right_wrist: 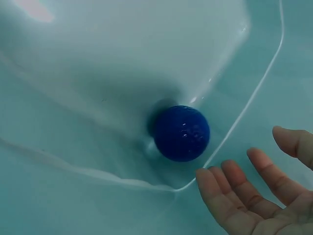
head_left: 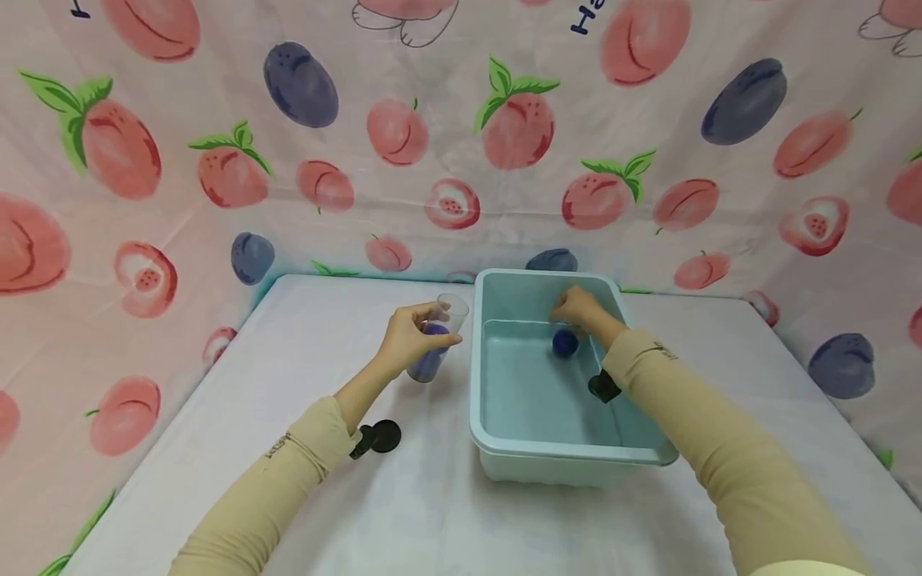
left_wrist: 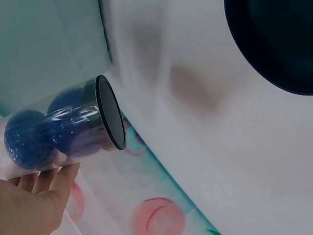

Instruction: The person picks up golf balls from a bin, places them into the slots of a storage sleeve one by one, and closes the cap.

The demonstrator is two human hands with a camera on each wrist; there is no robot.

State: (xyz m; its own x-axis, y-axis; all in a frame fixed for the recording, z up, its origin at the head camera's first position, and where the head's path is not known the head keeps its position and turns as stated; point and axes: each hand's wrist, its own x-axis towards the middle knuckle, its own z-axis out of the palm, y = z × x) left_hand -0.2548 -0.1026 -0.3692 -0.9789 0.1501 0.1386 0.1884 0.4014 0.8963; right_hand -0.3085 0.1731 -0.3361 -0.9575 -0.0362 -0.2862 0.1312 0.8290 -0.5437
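On a white-covered table [head_left: 302,480] hemmed by a peach-and-plum print curtain [head_left: 216,160], a person in beige sleeves works with both hands at a pale teal plastic tub [head_left: 547,456]. Inside the tub, the right hand [head_left: 576,308] hovers over a blue ball [head_left: 565,342] lying on the tub floor near the far wall; the right wrist view shows its fingers [right_wrist: 234,196] spread and relaxed, gripping nothing, with the ball just beside the fingertips and apart from them. Just left of the tub, the left hand [head_left: 410,336] wraps its fingers around a clear plastic cup [head_left: 439,336], which stands upright on the table close to the tub's outer wall. Through the cup's wall in the left wrist view, blue balls [left_wrist: 29,139] are seen packed together above its dark base [left_wrist: 110,112]. A black wrist-mounted camera [head_left: 378,438] shows below each forearm.
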